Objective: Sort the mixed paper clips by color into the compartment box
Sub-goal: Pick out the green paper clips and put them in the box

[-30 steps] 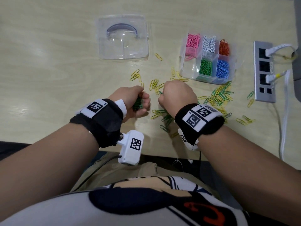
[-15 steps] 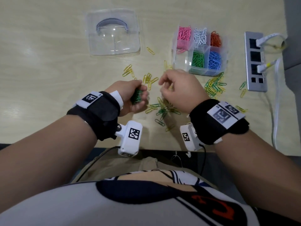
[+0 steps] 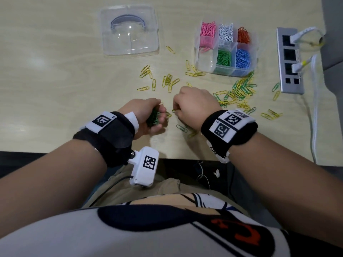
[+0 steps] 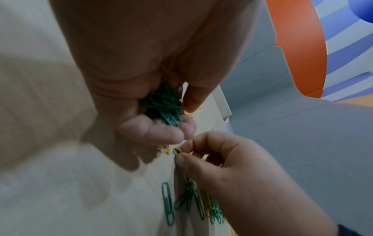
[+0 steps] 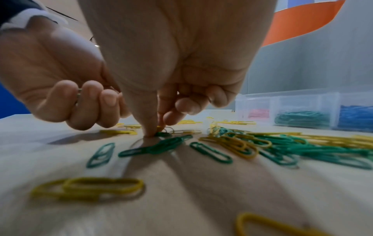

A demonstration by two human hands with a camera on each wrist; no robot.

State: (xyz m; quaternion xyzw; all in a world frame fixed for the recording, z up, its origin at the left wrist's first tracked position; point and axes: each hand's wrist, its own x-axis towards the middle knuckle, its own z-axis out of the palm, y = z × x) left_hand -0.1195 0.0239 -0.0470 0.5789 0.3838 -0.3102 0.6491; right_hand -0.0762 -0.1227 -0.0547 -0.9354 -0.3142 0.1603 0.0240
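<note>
Left hand (image 3: 146, 115) near the front edge of the desk (image 3: 46, 86), fingers curled round a bunch of green clips (image 3: 153, 118). Right hand (image 3: 194, 106) just beside it, thumb and forefinger pinched on a clip (image 4: 177, 150) low at the desk surface; green and yellow both seen at the pinch, exact clip not told apart. Fingertips of the two hands close together, contact not clear.

Box (image 3: 204, 60) set at the far right of the desk, well apart from both hands. Compartments held pink (image 3: 208, 30), white (image 3: 226, 32), orange (image 3: 243, 35), green (image 3: 224, 58) and blue (image 3: 242, 59) clips; front-left compartment showed only a few pink strays. Lid (image 3: 130, 30) lay flat at far centre, apart from the box.

Loose yellow clips (image 3: 168, 81) scattered between lid and hands; mixed green and yellow pile (image 3: 239, 91) just in front of the box, reaching to the right hand. More strays (image 3: 271, 114) toward the right.

Open desk wide on the left. Right side crowded: socket strip (image 3: 289, 60) beside the box with two white plugs, cable (image 3: 314, 108) run down along the right edge. Front edge directly under both wrists.

Writing: square coded markers on both wristbands; small "R5" read on the right band (image 3: 229, 125). Other small print too fine to read.
</note>
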